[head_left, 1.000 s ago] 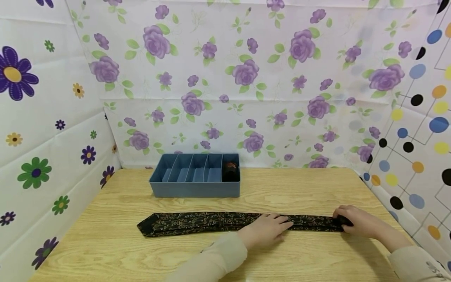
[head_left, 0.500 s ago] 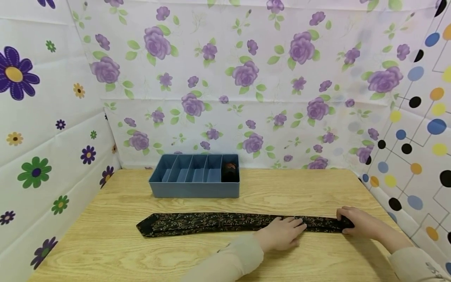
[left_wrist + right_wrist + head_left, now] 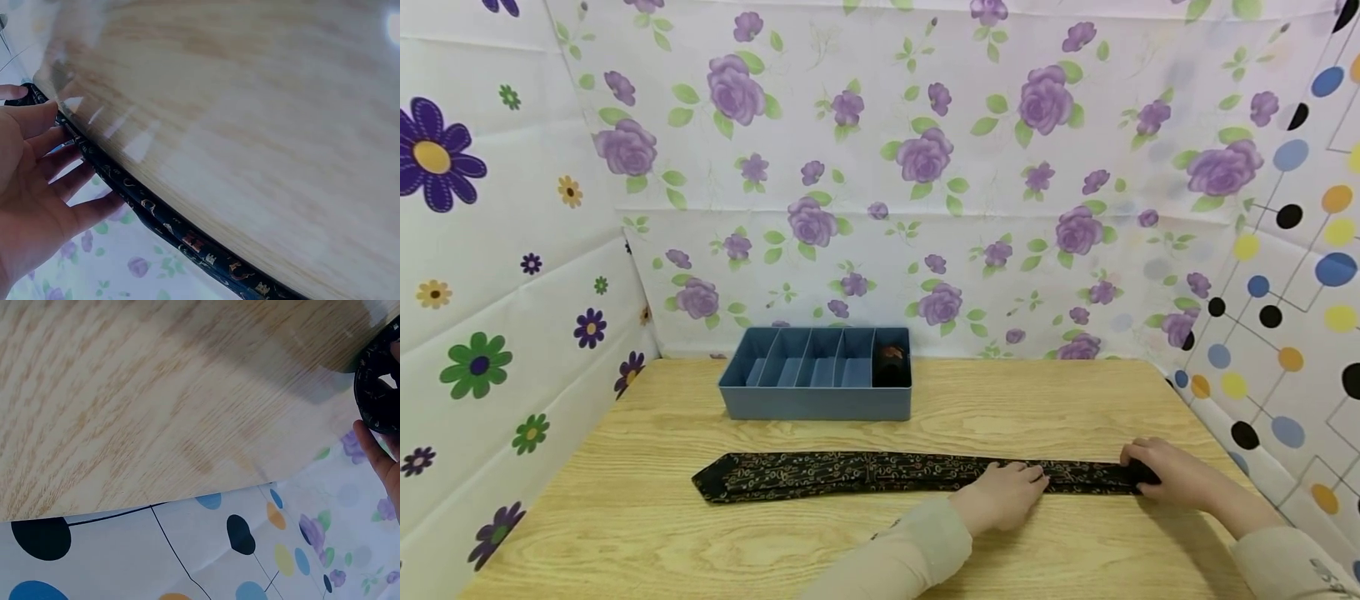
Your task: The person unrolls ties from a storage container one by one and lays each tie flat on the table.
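A long black necktie (image 3: 805,477) with a small gold and reddish pattern lies stretched across the table, its pointed wide end to the left. My left hand (image 3: 1006,495) rests on the narrower part, fingers nearly straight; in the left wrist view those fingers (image 3: 94,209) touch the tie (image 3: 187,237). At the right end, my right hand (image 3: 1176,477) grips the tie's coiled end. The right wrist view shows this black roll (image 3: 369,394) at the edge of the picture, with fingers (image 3: 375,450) against it. My right palm is mostly out of that view.
Behind the tie stands a blue-grey divided box (image 3: 820,405) with several compartments. A dark rolled item (image 3: 891,367) sits in its rightmost compartment. Patterned cloth walls (image 3: 880,167) enclose the wooden table (image 3: 625,533) at the back and sides.
My left hand has slid to the right along the tie, nearer to the right hand. The right hand has shifted slightly right, still holding the rolled end.
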`<state>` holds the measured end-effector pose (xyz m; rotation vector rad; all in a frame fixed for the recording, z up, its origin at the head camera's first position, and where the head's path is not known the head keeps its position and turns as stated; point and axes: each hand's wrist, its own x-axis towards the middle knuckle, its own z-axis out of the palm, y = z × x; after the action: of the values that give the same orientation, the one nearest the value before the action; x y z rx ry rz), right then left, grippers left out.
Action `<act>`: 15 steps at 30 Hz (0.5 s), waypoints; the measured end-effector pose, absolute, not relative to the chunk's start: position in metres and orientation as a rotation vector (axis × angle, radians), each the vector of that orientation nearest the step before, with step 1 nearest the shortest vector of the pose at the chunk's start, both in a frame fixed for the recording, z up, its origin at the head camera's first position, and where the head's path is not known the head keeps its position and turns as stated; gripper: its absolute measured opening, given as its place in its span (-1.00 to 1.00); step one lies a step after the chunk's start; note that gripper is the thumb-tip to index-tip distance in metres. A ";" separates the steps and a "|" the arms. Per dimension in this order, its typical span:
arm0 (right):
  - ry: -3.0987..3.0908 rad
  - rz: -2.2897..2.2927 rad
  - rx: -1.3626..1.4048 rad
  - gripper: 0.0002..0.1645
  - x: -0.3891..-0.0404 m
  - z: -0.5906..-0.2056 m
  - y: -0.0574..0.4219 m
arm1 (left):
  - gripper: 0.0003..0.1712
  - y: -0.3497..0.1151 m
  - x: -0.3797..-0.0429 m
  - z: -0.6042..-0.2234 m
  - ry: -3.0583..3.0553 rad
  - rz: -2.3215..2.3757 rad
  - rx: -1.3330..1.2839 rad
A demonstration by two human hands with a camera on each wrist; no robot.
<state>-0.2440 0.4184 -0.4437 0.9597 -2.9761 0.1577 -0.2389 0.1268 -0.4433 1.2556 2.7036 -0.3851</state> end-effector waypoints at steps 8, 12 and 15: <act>-2.959 0.157 0.959 -0.62 -0.245 -0.446 0.422 | -0.47 0.126 -0.240 -0.442 2.695 -0.295 1.248; -2.948 0.197 0.974 -0.71 -0.247 -0.447 0.426 | -0.43 0.127 -0.242 -0.440 2.680 -0.286 1.235; -2.975 0.232 0.945 -0.76 -0.246 -0.447 0.429 | -0.43 0.127 -0.244 -0.439 2.684 -0.297 1.237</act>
<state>-0.2462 0.4292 -0.4469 0.9445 -2.9751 0.2320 -0.2435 0.1268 -0.4388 1.2371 2.6837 -0.2971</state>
